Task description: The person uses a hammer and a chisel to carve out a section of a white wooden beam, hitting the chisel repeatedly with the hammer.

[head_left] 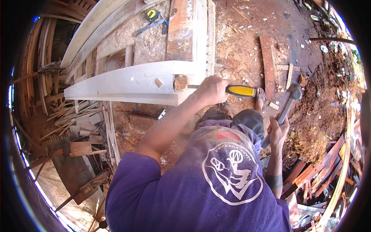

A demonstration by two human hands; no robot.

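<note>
My left hand (210,91) is closed around a chisel with a yellow and black handle (241,91). Its blade points left, toward a rough cut (180,82) full of splintered wood near the end of a pale timber beam (123,79). My fingers hide part of the blade, so I cannot tell whether the tip touches the wood. Off to the right, my right hand (279,131) grips a hammer (286,108) by its shaft, head raised and apart from the chisel. A small wood chip (158,82) lies on the beam, left of the cut.
Beyond the beam are a yellow and black tape measure (152,15) and a try square (150,27). Stacked boards (189,34) run away from me. Scrap sticks (75,114) pile up at left. A reddish plank (267,65) and sawdust (317,127) cover ground at right.
</note>
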